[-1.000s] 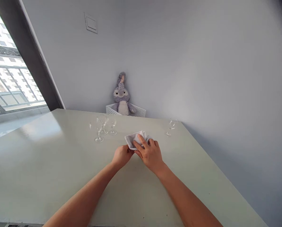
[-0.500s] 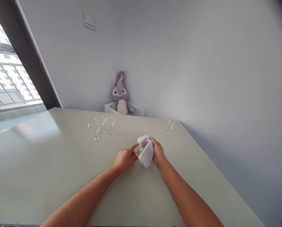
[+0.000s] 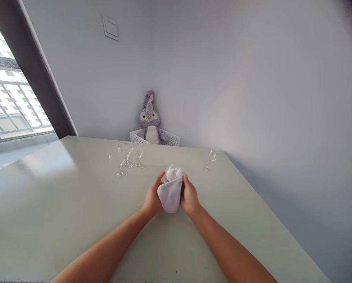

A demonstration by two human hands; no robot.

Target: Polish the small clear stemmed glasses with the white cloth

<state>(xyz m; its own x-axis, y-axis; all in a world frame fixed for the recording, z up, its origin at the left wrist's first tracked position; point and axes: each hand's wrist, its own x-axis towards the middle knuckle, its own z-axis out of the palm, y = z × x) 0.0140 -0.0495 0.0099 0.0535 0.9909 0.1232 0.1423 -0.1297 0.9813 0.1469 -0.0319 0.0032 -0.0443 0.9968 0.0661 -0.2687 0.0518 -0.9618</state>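
Between my hands is a clear wine glass (image 3: 174, 166), its bowl upward, with white cloth bunched inside. The white cloth (image 3: 170, 196) also hangs over the near side and hides the stem and foot. My left hand (image 3: 153, 198) curls round the glass from the left, thumb up along its side. From the right, my right hand (image 3: 190, 194) grips the cloth at the rim, its thumb on top and the other fingers mostly hidden behind.
Three wine glasses (image 3: 138, 153) stand upright in a group at the back left of the pale table (image 3: 76, 220). Another wine glass (image 3: 213, 155) stands near the right edge. Behind the table, a grey plush toy (image 3: 151, 125) sits in a white basket (image 3: 173, 138) by the wall.
Both hands have shifted slightly left with the glass and cloth. The glass has turned from lying toward my left hand to bowl up, and the cloth now drapes down its near side.
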